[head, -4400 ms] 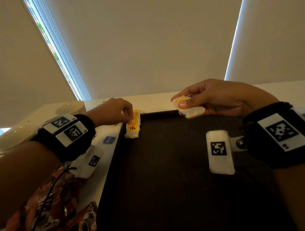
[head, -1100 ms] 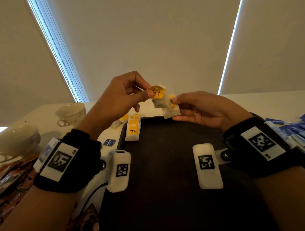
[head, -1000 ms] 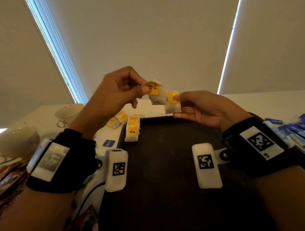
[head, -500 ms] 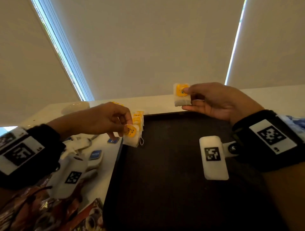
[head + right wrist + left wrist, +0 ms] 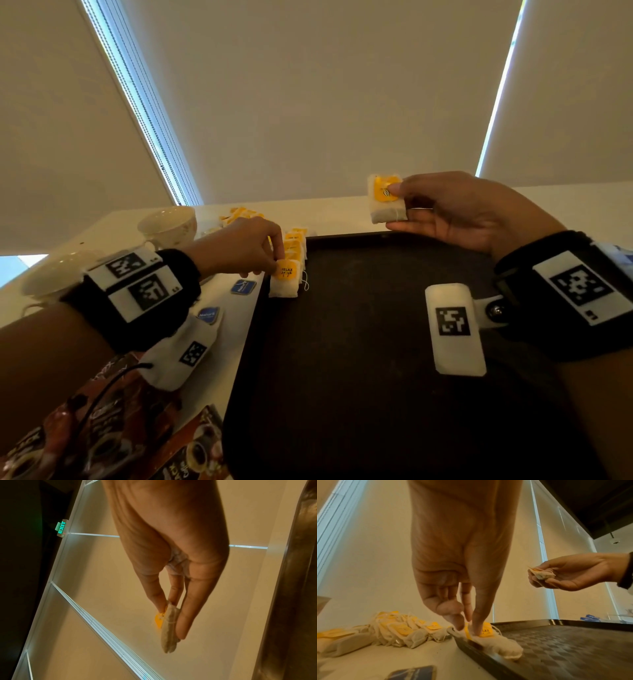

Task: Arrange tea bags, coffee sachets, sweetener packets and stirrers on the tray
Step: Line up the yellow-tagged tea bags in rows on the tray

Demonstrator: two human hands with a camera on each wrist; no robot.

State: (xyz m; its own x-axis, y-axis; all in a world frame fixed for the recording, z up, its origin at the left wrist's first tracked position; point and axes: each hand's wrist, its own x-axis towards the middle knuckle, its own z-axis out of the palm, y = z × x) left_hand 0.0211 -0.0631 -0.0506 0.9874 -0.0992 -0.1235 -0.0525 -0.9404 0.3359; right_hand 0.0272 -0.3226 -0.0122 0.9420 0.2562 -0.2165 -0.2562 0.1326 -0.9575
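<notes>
A dark tray lies in front of me. A row of tea bags with yellow tags stands along its far-left corner. My left hand pinches the front tea bag by its tag end as it lies on the tray. In the left wrist view thumb and index fingertips sit on that tea bag. My right hand holds another tea bag between thumb and fingers, above the tray's far edge. The right wrist view shows that tea bag edge-on.
A loose pile of tea bags lies on the white counter left of the tray. Two cups stand further left. Blue sweetener packets lie beside the tray, and coffee sachets at bottom left.
My left hand took one tea bag from the right hand, carried it down and left, and set it on the tray in front of the row. The right hand kept its tea bag.
</notes>
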